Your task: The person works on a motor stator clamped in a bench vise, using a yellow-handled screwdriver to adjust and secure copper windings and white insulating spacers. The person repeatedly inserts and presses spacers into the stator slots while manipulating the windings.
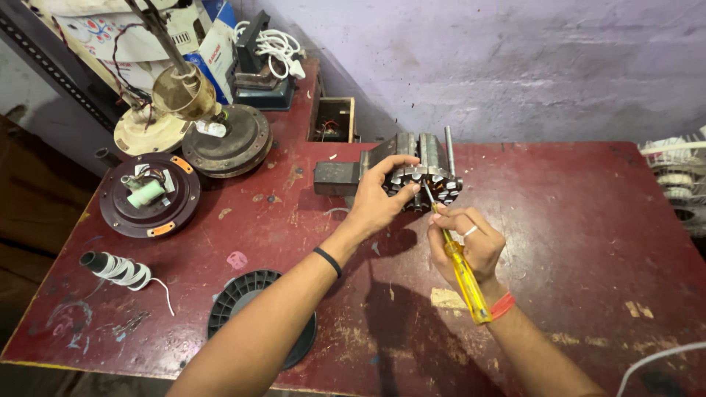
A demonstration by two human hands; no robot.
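A: Hands? The left hand [379, 198] grips the motor stator [426, 175], fingers wrapped over its slotted steel core.

B: Confirmed. The stator stands on the red desk [573, 220], touching a dark metal block [337, 177] at its left.

A: The right hand [467, 242] is closed on a yellow screwdriver [462, 273].

B: Its tip meets the copper windings.

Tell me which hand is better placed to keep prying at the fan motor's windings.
Probably the right hand: it grips the yellow-handled screwdriver, whose tip meets the round grey metal stator with copper windings. The left hand is wrapped around that stator, steadying it on the worn red table.
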